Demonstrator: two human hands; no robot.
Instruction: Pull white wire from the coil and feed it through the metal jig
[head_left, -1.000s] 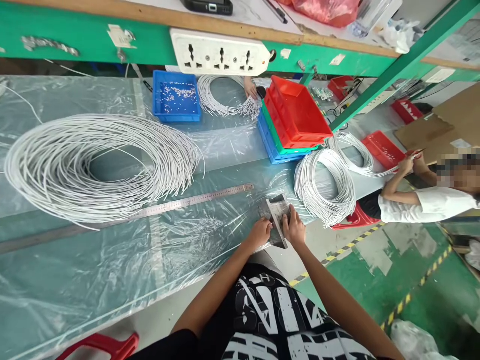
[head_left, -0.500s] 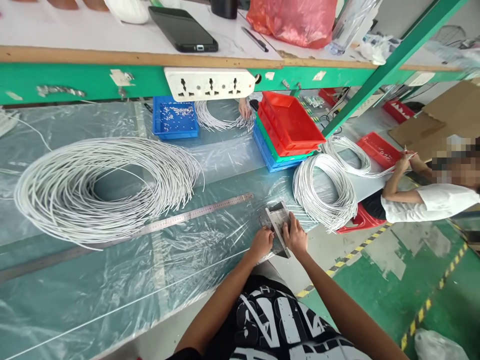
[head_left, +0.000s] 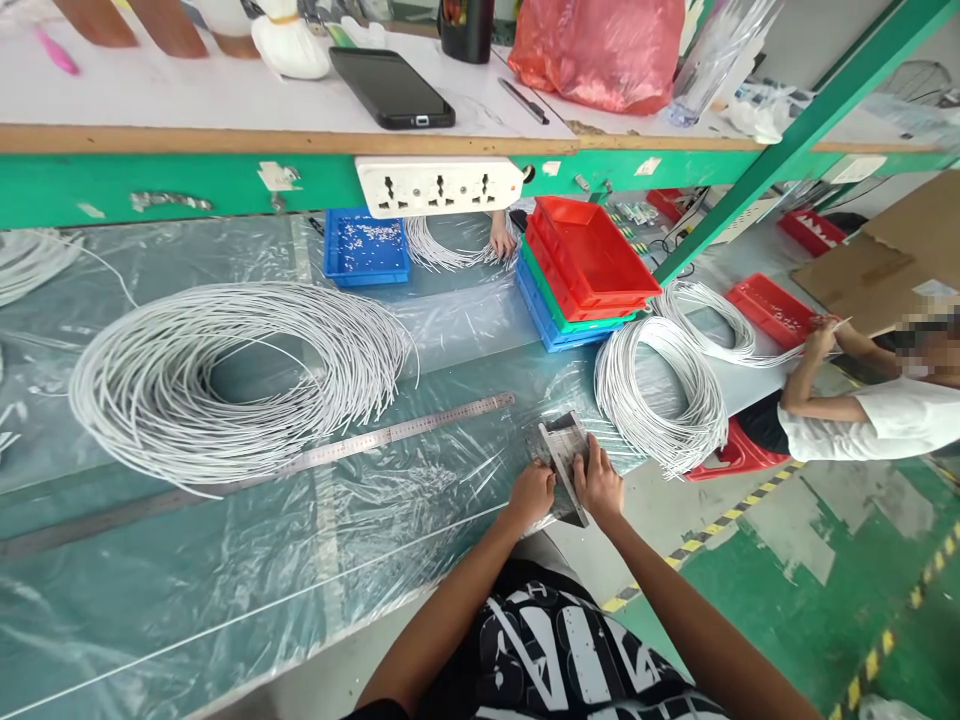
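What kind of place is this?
Probably a small factory workbench for cutting wire: big coils of white wire, a long steel ruler, stacked plastic bins, and another person handling wire nearby.

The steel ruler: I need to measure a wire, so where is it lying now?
In the head view the steel ruler lies slantwise on the plastic-covered table, just below the big wire coil, its right end near the left hand.

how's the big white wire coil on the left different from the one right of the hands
The left wire coil is much larger, loosely spread, and lies wholly on the plastic-covered table. The right wire coil is smaller, tighter, and overhangs the table edge above a red stool. Both are white wire with loose ends fanning out. The metal jig under the person's hands sits between them.
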